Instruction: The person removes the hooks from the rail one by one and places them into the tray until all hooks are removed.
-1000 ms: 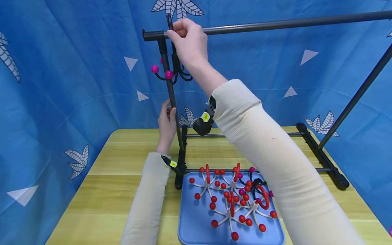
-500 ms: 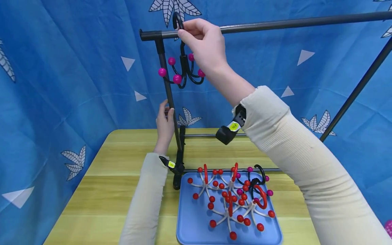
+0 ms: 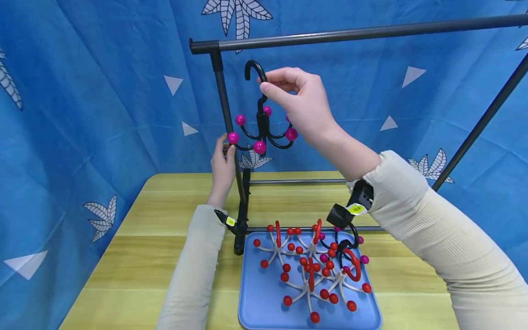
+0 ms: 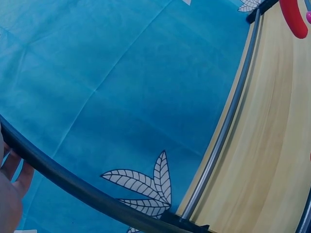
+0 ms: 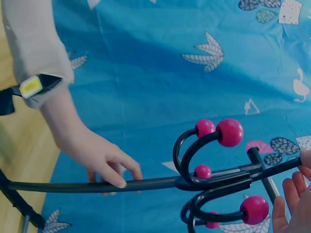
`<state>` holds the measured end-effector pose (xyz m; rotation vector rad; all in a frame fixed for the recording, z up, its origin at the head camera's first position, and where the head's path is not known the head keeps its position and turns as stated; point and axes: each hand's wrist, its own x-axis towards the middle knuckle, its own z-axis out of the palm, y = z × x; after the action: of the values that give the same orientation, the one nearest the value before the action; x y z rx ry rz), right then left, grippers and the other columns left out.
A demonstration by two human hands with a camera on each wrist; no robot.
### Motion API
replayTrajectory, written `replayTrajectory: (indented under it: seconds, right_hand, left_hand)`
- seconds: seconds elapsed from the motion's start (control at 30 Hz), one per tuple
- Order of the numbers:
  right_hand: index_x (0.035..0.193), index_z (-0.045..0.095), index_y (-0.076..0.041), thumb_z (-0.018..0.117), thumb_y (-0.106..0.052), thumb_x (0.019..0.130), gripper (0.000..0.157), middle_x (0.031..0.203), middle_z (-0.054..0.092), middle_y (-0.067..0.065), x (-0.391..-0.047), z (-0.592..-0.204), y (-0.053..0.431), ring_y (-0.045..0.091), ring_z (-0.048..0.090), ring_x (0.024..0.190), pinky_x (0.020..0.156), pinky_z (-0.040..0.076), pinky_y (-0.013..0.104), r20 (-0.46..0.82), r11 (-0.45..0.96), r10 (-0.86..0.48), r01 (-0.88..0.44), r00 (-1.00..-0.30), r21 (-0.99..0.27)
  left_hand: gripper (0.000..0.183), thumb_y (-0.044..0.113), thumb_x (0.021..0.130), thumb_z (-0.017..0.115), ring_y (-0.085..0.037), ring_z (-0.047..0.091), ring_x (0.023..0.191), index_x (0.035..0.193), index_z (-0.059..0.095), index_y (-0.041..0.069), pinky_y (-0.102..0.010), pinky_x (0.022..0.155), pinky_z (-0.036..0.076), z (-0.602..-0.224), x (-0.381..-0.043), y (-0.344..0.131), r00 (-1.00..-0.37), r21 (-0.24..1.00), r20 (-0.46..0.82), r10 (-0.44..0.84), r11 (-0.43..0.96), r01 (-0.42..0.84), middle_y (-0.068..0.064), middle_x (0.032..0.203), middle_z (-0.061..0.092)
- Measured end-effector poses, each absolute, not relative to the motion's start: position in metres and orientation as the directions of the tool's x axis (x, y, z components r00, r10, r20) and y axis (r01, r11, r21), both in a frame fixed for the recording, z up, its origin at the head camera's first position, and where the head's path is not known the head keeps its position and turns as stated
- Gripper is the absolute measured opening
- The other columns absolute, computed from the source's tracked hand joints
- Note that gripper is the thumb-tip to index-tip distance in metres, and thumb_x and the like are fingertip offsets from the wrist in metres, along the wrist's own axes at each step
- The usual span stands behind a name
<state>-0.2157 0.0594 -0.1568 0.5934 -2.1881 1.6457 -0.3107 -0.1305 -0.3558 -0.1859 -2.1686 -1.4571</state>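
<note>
My right hand [image 3: 307, 103] pinches the neck of a black multi-arm hook hanger [image 3: 262, 121] with pink ball tips. The hanger's curved top sits below the rack's top bar [image 3: 350, 35], apart from it. Low on the rack's left upright pole [image 3: 223, 94], my left hand [image 3: 222, 169] holds on, thumb on one side and fingers on the other. The right wrist view shows that left hand [image 5: 92, 150] around the pole and the hanger [image 5: 218, 182] in front. Only the edge of my left hand [image 4: 12, 194] appears in the left wrist view.
On the wooden table [image 3: 156, 256], a blue tray [image 3: 264, 307] stands before the rack. It holds several white hangers with red hooks and red balls, such as one white hanger [image 3: 308, 288], plus a black hanger [image 3: 342, 247] with pink balls. A blue patterned curtain [image 3: 103, 91] surrounds the table.
My right hand has lifted the hanger off the top bar's left end, then brought it right and down below the bar. My left hand stays on the pole.
</note>
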Motion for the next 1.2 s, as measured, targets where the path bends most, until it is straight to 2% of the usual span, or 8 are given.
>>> replayTrajectory:
  seconds: [0.13, 0.43, 0.67, 0.9, 1.2]
  right_hand:
    - [0.108, 0.065, -0.005, 0.061, -0.021, 0.088, 0.026, 0.104, 0.061, 0.005, -0.208, -0.174, 0.068, 0.014, 0.052, 0.098, 0.079, 0.040, 0.035, 0.470, 0.238, -0.162, -0.496, -0.868, -0.835]
    - [0.107, 0.065, -0.002, 0.061, -0.017, 0.088, 0.025, 0.104, 0.060, 0.006, -0.191, -0.207, 0.078, 0.020, 0.057, 0.093, 0.080, 0.042, 0.036, 0.398, 0.223, -0.260, -0.456, -0.880, -0.862]
    - [0.105, 0.065, -0.006, 0.061, -0.017, 0.088, 0.021, 0.097, 0.061, 0.004, -0.178, -0.231, 0.085, 0.017, 0.058, 0.086, 0.074, 0.045, 0.034, 0.310, 0.275, -0.342, -0.410, -0.887, -0.869]
    - [0.102, 0.066, -0.011, 0.062, -0.018, 0.087, 0.017, 0.093, 0.064, 0.002, -0.166, -0.253, 0.087, 0.016, 0.057, 0.088, 0.080, 0.044, 0.038, 0.239, 0.308, -0.418, -0.384, -0.876, -0.870]
    - [0.097, 0.068, -0.011, 0.064, -0.019, 0.085, 0.015, 0.093, 0.064, -0.001, -0.150, -0.277, 0.088, 0.016, 0.057, 0.088, 0.079, 0.045, 0.036, 0.150, 0.342, -0.488, -0.347, -0.860, -0.873]
  left_hand:
    - [0.040, 0.028, 0.098, 0.040, -0.025, 0.053, 0.096, 0.137, 0.036, 0.019, -0.040, 0.075, 0.046, -0.356, -0.311, -0.129, -0.865, 0.830, 0.472, -0.169, 0.415, 0.372, -0.013, 0.113, 0.053]
    - [0.043, 0.033, 0.097, 0.039, -0.025, 0.053, 0.090, 0.137, 0.035, 0.018, -0.039, 0.073, 0.044, -0.355, -0.309, -0.130, -0.856, 0.815, 0.490, -0.165, 0.435, 0.382, -0.013, 0.111, 0.054]
    - [0.041, 0.031, 0.097, 0.040, -0.025, 0.053, 0.091, 0.136, 0.037, 0.019, -0.039, 0.073, 0.045, -0.357, -0.310, -0.129, -0.858, 0.825, 0.482, -0.175, 0.420, 0.378, -0.012, 0.110, 0.053]
    - [0.041, 0.031, 0.097, 0.040, -0.024, 0.053, 0.093, 0.136, 0.036, 0.019, -0.039, 0.073, 0.045, -0.358, -0.310, -0.131, -0.864, 0.829, 0.472, -0.176, 0.422, 0.367, -0.012, 0.111, 0.053]
    - [0.039, 0.030, 0.098, 0.039, -0.024, 0.051, 0.083, 0.135, 0.037, 0.019, -0.036, 0.068, 0.042, -0.357, -0.310, -0.130, -0.861, 0.825, 0.478, -0.172, 0.424, 0.374, -0.012, 0.107, 0.053]
